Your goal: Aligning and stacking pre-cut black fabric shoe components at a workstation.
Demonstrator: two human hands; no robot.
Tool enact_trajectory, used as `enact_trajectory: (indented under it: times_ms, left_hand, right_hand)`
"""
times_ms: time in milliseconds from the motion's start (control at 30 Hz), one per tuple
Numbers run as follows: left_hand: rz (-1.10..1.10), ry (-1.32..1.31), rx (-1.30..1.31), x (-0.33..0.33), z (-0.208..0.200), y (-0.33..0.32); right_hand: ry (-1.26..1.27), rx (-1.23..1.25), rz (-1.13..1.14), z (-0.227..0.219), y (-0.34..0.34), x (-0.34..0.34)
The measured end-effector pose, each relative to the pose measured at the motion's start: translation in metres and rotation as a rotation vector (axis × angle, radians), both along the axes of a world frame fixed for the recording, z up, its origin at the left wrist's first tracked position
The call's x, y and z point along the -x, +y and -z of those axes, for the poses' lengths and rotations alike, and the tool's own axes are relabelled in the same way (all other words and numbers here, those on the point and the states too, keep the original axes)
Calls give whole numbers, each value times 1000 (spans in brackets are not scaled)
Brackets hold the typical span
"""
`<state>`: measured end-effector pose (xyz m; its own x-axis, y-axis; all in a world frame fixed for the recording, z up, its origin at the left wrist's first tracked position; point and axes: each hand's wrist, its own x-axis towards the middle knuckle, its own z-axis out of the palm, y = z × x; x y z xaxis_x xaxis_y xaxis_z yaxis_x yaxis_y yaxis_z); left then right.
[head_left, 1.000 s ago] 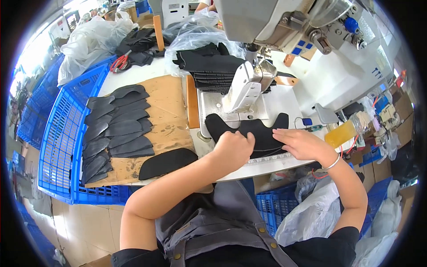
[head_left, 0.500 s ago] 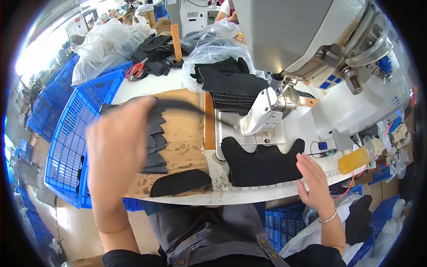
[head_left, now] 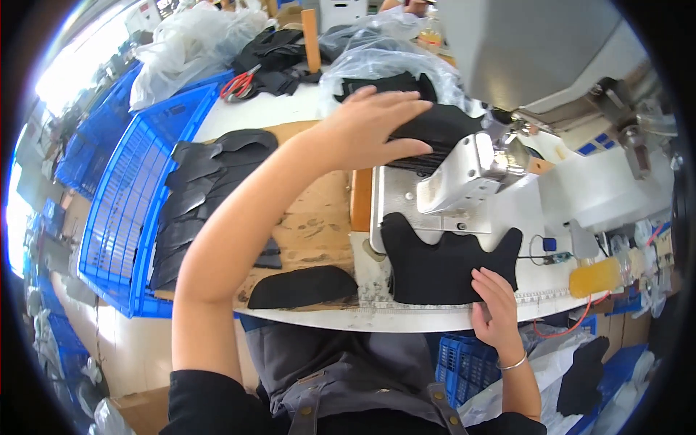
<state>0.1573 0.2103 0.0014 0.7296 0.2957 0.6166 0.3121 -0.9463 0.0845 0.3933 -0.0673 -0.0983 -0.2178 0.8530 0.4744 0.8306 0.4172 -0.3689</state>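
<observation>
my left hand [head_left: 373, 134] is stretched out over the stack of black pieces [head_left: 446, 123], fingers spread, thumb well apart from them, nothing gripped; can't tell if the palm touches the top layer. my right hand [head_left: 496, 308] is at the lower right part of a matte black cut piece [head_left: 438, 268], fingers side by side, thumb a bit off, fingertips over it, not pinching. that piece lies flat on the white table in front of me, two rounded horns at its upper corners, wavy edge between, lower edge nearly straight along a printed ruler strip [head_left: 544, 296]. just above it: smooth steel plate [head_left: 399, 206] and shiny metal machine arm [head_left: 457, 177]. left of it, a black half-moon piece [head_left: 303, 288], dull, flat, on stained brown cardboard [head_left: 315, 217]. further left, dark leathery leaf-shaped pieces [head_left: 190, 190], slightly glossy, overlapping like scales, beside a blue plastic lattice crate [head_left: 116, 225]. far side: red-handled scissors [head_left: 237, 85], crinkled clear plastic bag [head_left: 399, 56] behind the stack. to the right, clear bottle of yellow liquid [head_left: 594, 279]. smooth silver bangle [head_left: 513, 362] on my right wrist, grey cloth apron [head_left: 348, 373] on me
</observation>
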Motion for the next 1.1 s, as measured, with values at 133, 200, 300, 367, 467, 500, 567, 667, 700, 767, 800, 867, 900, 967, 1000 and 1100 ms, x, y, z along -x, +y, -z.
enact_trajectory:
  times_ms: [133,200,300,367,467,500,567,667,700,767,800,867,900,967,1000,1100]
  left_hand:
    - [-280,294,307,100,-12,-14]
    - [-190,249,474,157,11,-31]
    - [-285,289,435,191,31,-66]
    - [-362,362,159,196,44,-79]
    - [-386,401,59,201,62,-76]
    - [-364,404,28,204,66,-74]
    - [-363,411,31,212,72,-74]
    - [-372,362,2,218,70,-76]
    - [-414,329,28,220,67,-80]
    - [-460,293,57,226,64,-90]
    - [-498,261,57,232,63,-97]
    - [-573,251,144,247,67,-115]
    - [-583,251,147,252,68,-124]
    - [-678,215,88,261,73,-139]
    - [-718,237,138,268,81,-146]
    - [-780,161,120,274,88,-153]
  right_hand:
    - [-70,-54,55,-1,-9,1]
    - [-39,-77,15,-6,-4,6]
    - [-95,-91,-118,-22,17,21]
    - [-90,-90,-186,-33,42,39]
    - [-159,-125,-383,-48,77,70]
    - [-175,-109,-420,-52,86,82]
    - [-217,-110,-539,-57,108,114]
    - [-284,-114,-668,-50,140,162]
    - [-324,-79,-686,-49,149,177]
    - [-330,-84,-698,-39,167,210]
    - [-328,-93,-715,-36,175,222]
    - [-385,-64,-713,-36,186,238]
    - [-441,-36,-709,-36,189,244]
    - [-467,-43,-719,-38,191,252]
    - [-524,-81,-703,-38,189,255]
    - [-592,-159,-684,-34,189,259]
